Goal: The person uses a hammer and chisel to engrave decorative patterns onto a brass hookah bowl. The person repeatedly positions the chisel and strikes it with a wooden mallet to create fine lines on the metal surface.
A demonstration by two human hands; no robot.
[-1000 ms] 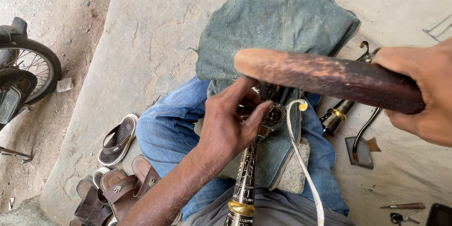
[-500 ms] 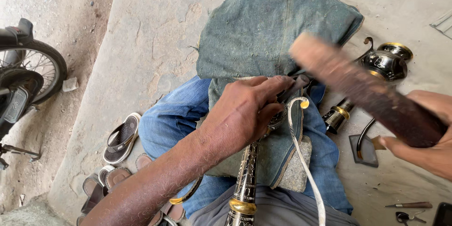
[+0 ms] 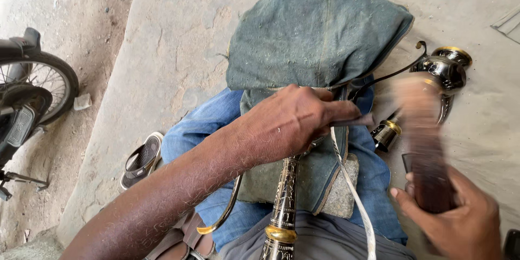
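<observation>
Here the left hand (image 3: pixel 295 122) lies knuckles up across the lap, its fingers (image 3: pixel 338 111) curled together and clamped over the upper end of an engraved black metal stem with brass bands (image 3: pixel 284 200). What lies under the palm is hidden, but a thin dark strip juts out just past the fingertips. The stem runs from beneath those fingers back toward the person's body, resting on a folded piece of faded denim cloth (image 3: pixel 319 27) that spreads well beyond the knuckles over the blue jeans (image 3: pixel 200 135). A white cord (image 3: pixel 352 189) trails from under the fingertips down toward the body, just beside the stem. A curved brass-tipped hook (image 3: pixel 222 214) shows below the wrist.

The right hand (image 3: pixel 452 219) is wrapped shut around the lower end of a dark wooden club (image 3: pixel 425 146), which rises from the fist, blurred. Past the club's top end lies a black and brass bulbous fitting (image 3: pixel 447 67) on the concrete floor (image 3: pixel 168 54), and a small brass-ringed collar (image 3: pixel 387 132) sits between the two hands. Well off beyond the left forearm are a sandal (image 3: pixel 142 160) and a motorbike wheel (image 3: pixel 40 84).
</observation>
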